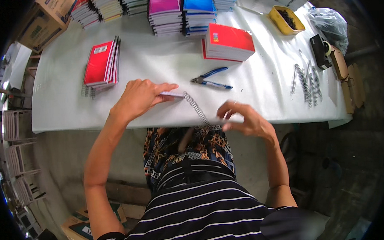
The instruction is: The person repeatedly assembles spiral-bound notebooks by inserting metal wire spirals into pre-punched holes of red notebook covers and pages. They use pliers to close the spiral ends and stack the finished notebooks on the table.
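Note:
My left hand [140,96] pinches a thin notebook [172,94], seen nearly edge-on, above the front of the table. From its right end a dark wire spiral coil [194,107] hangs out, slanting down past the table edge. My right hand [245,120] is beside the coil's lower end, thumb and fingers curved and apart, somewhat blurred. Whether it touches the coil I cannot tell. Beyond the hands lie blue-handled cutting pliers [212,78], jaws toward the left. A pile of red notebooks [100,64] rests left of them, and a red-covered stack [229,42] stands behind the pliers.
Loose spiral coils [308,82] lie at the right. Behind them are a yellow tub [287,20] of small dark pieces, a black tape dispenser [320,52] and a plastic bag [331,26]. Purple [165,14] and blue notebook stacks [200,12] line the back. A cardboard box [42,28] stands far left.

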### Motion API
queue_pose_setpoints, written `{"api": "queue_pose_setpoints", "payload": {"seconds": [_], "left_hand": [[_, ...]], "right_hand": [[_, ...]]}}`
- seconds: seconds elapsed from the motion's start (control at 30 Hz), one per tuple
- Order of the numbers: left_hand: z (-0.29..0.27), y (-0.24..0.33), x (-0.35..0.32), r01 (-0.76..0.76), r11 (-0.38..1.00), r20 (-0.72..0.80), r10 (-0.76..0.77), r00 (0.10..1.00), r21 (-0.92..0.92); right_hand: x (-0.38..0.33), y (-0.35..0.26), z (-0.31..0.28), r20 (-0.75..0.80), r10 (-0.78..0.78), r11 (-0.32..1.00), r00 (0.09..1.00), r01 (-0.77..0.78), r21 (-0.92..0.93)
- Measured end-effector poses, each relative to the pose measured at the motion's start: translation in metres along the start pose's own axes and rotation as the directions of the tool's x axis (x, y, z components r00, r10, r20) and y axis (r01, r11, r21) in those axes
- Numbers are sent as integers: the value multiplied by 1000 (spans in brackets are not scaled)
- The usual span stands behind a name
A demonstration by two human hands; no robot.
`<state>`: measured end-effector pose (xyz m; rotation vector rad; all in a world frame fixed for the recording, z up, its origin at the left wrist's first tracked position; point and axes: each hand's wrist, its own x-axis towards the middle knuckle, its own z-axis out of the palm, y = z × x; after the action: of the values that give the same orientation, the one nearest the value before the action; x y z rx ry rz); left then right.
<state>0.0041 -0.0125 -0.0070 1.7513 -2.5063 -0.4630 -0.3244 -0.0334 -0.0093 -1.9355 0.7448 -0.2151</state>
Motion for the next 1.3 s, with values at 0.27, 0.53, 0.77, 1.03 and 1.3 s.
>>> {"api": "queue_pose_setpoints", "payload": {"seconds": [0.27, 0.53, 0.77, 1.03, 1.3], "left_hand": [[10, -10, -3, -52, 998, -57, 54, 997, 30], [8, -8, -10, -94, 995, -55, 95, 994, 30], [4, -6, -26, -79, 997, -29, 80, 996, 26], [4, 4, -3, -99, 992, 18, 98, 995, 77], [4, 8, -9, -92, 994, -58, 95, 994, 56]], "right_hand": [[30, 62, 160, 223, 166, 973, 961, -123, -194], [56, 70, 186, 137, -68, 928, 988, 113, -354], [-5, -22, 81, -41, -455, 837, 890, 411, -362], [-40, 77, -45, -444, 97, 841, 891, -312, -441], [-35, 52, -26, -429, 96, 809, 898, -322, -492]]}}
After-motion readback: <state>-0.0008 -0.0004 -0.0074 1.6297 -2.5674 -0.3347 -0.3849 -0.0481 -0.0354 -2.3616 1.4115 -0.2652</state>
